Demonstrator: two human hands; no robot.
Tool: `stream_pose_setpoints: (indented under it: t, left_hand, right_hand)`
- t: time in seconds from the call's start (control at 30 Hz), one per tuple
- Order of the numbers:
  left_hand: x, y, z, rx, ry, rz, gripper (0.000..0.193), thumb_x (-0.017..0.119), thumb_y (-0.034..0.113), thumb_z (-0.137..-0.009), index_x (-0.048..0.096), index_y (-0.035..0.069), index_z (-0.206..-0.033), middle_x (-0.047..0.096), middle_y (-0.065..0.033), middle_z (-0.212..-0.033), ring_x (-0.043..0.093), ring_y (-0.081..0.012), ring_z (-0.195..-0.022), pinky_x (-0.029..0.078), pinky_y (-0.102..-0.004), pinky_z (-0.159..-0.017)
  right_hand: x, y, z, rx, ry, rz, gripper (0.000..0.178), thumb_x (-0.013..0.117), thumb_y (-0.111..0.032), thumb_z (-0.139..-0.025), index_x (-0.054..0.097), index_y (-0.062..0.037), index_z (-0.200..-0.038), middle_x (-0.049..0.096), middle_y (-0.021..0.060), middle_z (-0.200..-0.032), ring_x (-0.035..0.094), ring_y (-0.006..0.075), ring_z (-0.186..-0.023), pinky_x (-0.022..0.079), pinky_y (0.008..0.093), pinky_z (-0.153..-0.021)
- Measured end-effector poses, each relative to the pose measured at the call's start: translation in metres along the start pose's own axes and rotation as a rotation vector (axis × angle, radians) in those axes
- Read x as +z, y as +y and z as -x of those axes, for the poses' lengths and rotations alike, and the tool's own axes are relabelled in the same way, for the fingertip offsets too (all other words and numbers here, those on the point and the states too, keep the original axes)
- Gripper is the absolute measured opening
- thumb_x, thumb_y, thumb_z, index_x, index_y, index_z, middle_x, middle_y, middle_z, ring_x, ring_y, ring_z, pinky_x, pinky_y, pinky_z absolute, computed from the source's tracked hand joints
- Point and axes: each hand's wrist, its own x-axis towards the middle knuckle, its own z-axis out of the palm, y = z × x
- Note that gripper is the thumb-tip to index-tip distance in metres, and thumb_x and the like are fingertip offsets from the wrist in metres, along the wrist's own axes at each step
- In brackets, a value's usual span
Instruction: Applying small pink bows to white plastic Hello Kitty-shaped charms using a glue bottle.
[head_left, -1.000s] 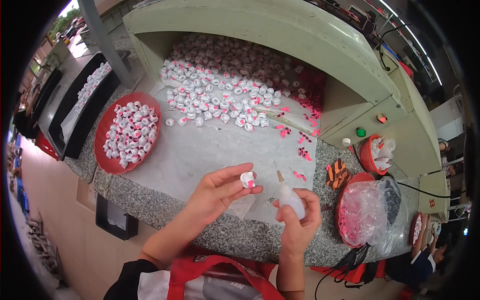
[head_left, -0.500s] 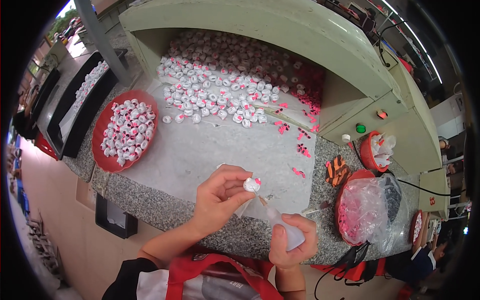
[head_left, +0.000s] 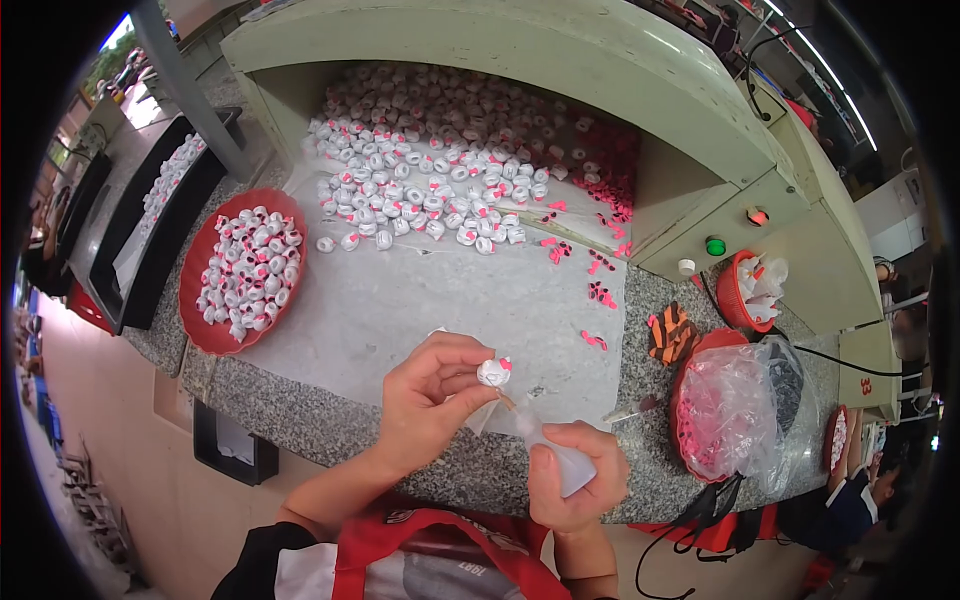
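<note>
My left hand (head_left: pixel 432 400) pinches a small round white piece with a pink bow-like part (head_left: pixel 493 373) between thumb and fingertips. Wrapped in my right hand (head_left: pixel 580 475) is a translucent squeeze bottle (head_left: pixel 560 458), tilted so its thin nozzle points up at the underside of the piece. Whether the tip touches it, I cannot tell. Both hands are above the near edge of a white sheet (head_left: pixel 420 290). Many similar white and pink pieces (head_left: pixel 400 190) lie at the sheet's far side, reaching under a pale green hood.
A red scalloped dish (head_left: pixel 190 310) of white pieces stands at left. Small pink parts (head_left: pixel 600 293) lie right of the sheet. Farther right are an orange-and-black striped item (head_left: pixel 672 334), a plastic bag (head_left: pixel 735 410) on a red dish, and a small red basket (head_left: pixel 732 300). The hood (head_left: pixel 500 45) overhangs the back.
The view has shifted slightly, so the bench contents appear a little to the left. My hands keep the same hold, with the nozzle still close beneath the white piece.
</note>
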Motion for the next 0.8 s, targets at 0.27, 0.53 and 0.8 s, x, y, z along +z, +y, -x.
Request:
stream_pose_setpoints:
  t: [0.27, 0.53, 0.8]
  left_hand:
    - [-0.006, 0.003, 0.000, -0.009, 0.016, -0.031, 0.029, 0.055, -0.014, -0.074, 0.050, -0.005, -0.101, 0.048, -0.0108, -0.104, 0.055, -0.0198, -0.098, 0.048, -0.0283, -0.085]
    - [-0.005, 0.004, -0.006, -0.297, 0.058, 0.168, 0.032, 0.060, -0.009, -0.071, 0.051, -0.003, -0.101, 0.059, -0.0119, -0.097, 0.059, -0.0234, -0.094, 0.047, -0.0327, -0.083]
    - [-0.006, 0.004, -0.004, -0.272, -0.018, 0.231, 0.030, 0.056, -0.011, -0.075, 0.050, -0.004, -0.103, 0.057, -0.0121, -0.103, 0.057, -0.0203, -0.096, 0.046, -0.0277, -0.082]
  right_hand:
    - [-0.003, -0.003, -0.004, -0.007, -0.022, 0.049, 0.020, 0.063, 0.000, -0.065, 0.055, 0.0013, -0.083, 0.060, 0.0098, -0.066, 0.055, 0.0193, -0.048, 0.044, 0.0272, -0.044]
    - [-0.004, 0.001, 0.002, 0.013, 0.058, 0.019, 0.017, 0.060, -0.007, -0.070, 0.053, 0.0008, -0.083, 0.058, 0.0114, -0.067, 0.054, 0.0153, -0.055, 0.043, 0.0238, -0.052]
    - [-0.007, 0.002, 0.002, 0.014, 0.050, 0.021, 0.016, 0.060, -0.007, -0.070, 0.054, -0.0003, -0.083, 0.058, 0.0102, -0.067, 0.054, 0.0154, -0.054, 0.043, 0.0245, -0.051]
